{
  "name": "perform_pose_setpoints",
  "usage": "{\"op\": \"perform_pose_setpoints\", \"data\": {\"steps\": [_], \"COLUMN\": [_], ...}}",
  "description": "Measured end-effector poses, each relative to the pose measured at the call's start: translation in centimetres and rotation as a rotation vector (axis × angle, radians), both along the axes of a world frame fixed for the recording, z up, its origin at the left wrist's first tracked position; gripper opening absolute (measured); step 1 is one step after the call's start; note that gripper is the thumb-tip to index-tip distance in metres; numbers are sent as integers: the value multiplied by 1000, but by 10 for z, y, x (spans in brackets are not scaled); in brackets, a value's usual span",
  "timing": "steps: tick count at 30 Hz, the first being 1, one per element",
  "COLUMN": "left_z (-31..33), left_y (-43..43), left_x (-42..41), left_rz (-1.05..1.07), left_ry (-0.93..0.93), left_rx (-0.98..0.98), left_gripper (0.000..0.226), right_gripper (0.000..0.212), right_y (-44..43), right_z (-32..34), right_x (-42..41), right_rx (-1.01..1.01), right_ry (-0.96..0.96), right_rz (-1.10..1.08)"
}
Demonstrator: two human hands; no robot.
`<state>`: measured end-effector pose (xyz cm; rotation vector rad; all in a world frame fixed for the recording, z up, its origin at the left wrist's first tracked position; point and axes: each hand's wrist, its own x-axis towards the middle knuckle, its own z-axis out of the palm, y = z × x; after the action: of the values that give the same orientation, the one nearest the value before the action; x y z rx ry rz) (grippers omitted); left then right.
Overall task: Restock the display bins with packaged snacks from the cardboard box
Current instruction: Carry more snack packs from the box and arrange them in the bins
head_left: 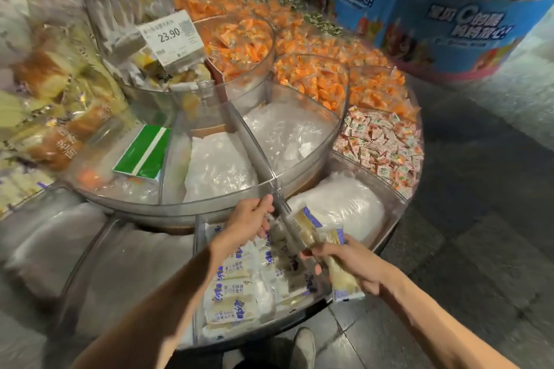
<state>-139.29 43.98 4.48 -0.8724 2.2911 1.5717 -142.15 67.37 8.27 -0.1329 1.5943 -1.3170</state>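
Couple of packs (311,225) are clamped in your right hand (353,263) over the front bin (196,263), likely to drop onto those already there, left hand (250,223) curled at the divider (281,207) (can't tell if gripping), tiered round stand (392,216), dark tile floor (479,219), box not visible.

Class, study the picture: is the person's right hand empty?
No, the right hand grips pale clear-wrapped snack packets with blue-printed ends, its fingers curled round them.
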Motion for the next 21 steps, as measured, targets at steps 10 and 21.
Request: {"op": "perform_pose_setpoints", "data": {"steps": [10,21], "left_z": [37,-5], "left_y": [14,-12], "left_x": [25,69], "left_rz": [-211,-240], "left_ry": [-312,-70], "left_rx": [687,-68], "left_gripper": [29,23], "right_gripper": [33,32], "right_y": [-1,-13], "right_z": [-7,-16], "right_x": [-4,-15], "right_rx": [109,82], "right_ry": [316,168], "right_rz": [255,-135]}}
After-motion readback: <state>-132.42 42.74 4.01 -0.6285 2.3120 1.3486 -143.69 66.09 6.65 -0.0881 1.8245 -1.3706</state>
